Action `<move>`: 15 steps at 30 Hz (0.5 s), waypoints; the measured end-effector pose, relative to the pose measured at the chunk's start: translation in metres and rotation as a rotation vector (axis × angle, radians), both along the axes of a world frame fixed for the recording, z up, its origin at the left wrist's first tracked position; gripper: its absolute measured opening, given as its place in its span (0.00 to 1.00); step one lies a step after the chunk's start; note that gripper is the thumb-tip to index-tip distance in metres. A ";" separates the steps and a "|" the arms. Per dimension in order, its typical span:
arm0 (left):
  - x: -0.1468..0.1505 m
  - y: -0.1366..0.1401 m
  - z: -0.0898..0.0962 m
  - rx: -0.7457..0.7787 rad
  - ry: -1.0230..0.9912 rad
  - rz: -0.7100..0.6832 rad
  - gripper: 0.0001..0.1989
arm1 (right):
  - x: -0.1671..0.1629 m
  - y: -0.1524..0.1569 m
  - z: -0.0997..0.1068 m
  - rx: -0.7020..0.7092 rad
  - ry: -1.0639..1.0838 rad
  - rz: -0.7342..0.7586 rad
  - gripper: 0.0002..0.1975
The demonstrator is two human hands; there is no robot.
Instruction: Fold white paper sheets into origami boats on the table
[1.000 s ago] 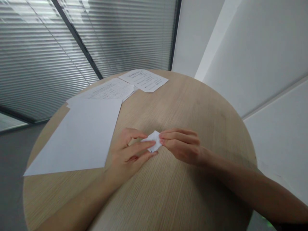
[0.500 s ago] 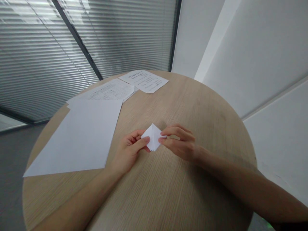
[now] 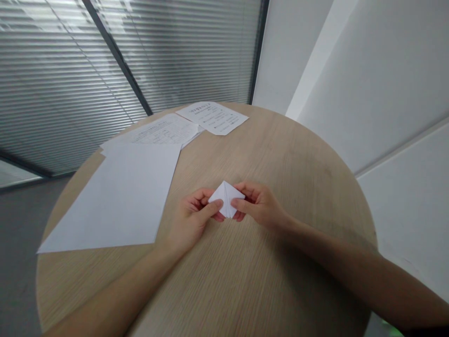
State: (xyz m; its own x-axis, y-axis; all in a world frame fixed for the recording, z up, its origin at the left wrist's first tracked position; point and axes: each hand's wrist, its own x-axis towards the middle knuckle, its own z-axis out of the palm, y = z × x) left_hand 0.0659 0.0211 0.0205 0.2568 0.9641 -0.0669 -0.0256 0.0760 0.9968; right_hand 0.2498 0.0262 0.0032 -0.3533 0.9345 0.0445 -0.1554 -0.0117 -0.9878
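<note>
Between my two hands is a small white folded paper (image 3: pixel 226 193), diamond-shaped, with a fold line running down its middle and one point facing away from me. My left hand (image 3: pixel 197 211) pinches its left side, thumb on top and fingers curled beneath. On the right side, my right hand (image 3: pixel 258 204) grips it the same way, thumb lying near the centre fold. Both thumbs cover parts of the paper's lower half, and the fingers hide its underside. The paper is held over the wooden table; whether it touches the surface I cannot tell.
A large blank white sheet (image 3: pixel 115 201) lies on the left of the round wooden table (image 3: pixel 280 150). Beyond it are printed pages (image 3: pixel 164 131) and another printed sheet (image 3: pixel 214 118) near the far edge. Window blinds (image 3: pixel 196 56) and a white wall (image 3: pixel 386 84) stand behind.
My right hand has shifted from pinching the paper's right corner to wrapping its side, with the thumb on top and fingers underneath. The left hand keeps its hold.
</note>
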 end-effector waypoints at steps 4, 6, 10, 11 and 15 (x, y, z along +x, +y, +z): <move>0.001 0.000 0.003 -0.022 0.012 -0.046 0.11 | 0.000 -0.002 0.003 -0.079 0.011 0.000 0.12; 0.002 0.000 0.004 -0.034 0.014 -0.056 0.12 | -0.001 -0.003 0.003 -0.097 0.017 -0.009 0.11; 0.002 -0.001 0.006 -0.060 0.000 -0.056 0.13 | -0.002 -0.005 0.003 -0.124 0.027 -0.035 0.10; 0.002 -0.001 0.006 -0.063 -0.004 -0.052 0.12 | -0.003 -0.006 0.003 -0.125 0.032 -0.040 0.10; 0.002 -0.001 0.005 -0.046 -0.038 -0.037 0.10 | -0.003 -0.006 0.002 -0.106 0.048 -0.035 0.10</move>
State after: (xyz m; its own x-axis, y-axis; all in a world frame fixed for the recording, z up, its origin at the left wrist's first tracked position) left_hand 0.0677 0.0197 0.0256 0.2954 0.9501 -0.1006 -0.0598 0.1235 0.9905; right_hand 0.2463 0.0200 0.0056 -0.3199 0.9466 -0.0392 -0.2046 -0.1094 -0.9727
